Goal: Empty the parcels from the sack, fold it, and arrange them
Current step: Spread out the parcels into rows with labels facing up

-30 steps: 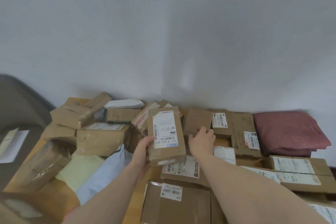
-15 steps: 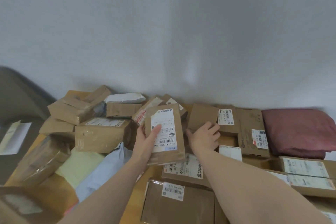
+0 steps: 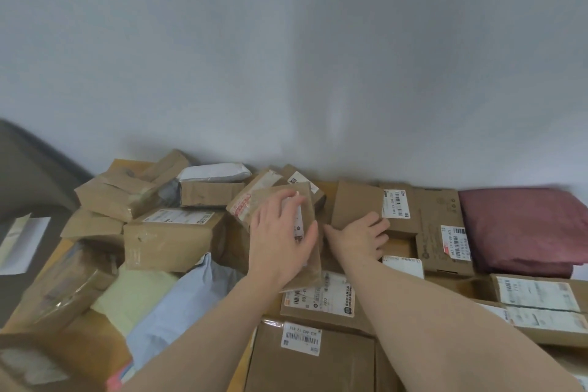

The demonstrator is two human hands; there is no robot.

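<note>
1. Your left hand (image 3: 280, 245) lies over a small brown parcel (image 3: 305, 267), fingers (image 3: 286, 204) spread across its labelled face and thumb curled round its right edge, holding it tilted above the pile at the centre.
2. Your right hand (image 3: 359, 237) rests just at 3 o'clock of it, fingers relaxed and fairly straight, touching the lower edge of a plain flat box (image 3: 356, 207) without gripping.
3. Cardboard boxes: at least fifteen show. About seven are heaped loosely from 9 to 11 o'clock, among them a large labelled box (image 3: 171, 239); roughly eight lie flat and edge to edge from 1 to 5 o'clock, labels up, including a barcode box (image 3: 311, 360) at 6 o'clock.
4. Soft mailers: three, namely one white bag (image 3: 213, 172) on top of the far heap, one pale yellow bag (image 3: 133, 296) and one light blue bag (image 3: 178, 305) side by side at 8 o'clock.
5. One folded maroon sack (image 3: 521, 226) sits at 2 o'clock, touching the flat boxes.
6. The wooden tabletop (image 3: 66, 245) shows only in slivers between parcels.
7. A plain pale wall (image 3: 286, 57) rises directly behind; at 9 o'clock a dark surface (image 3: 28, 188) carries white paper (image 3: 22, 245).
</note>
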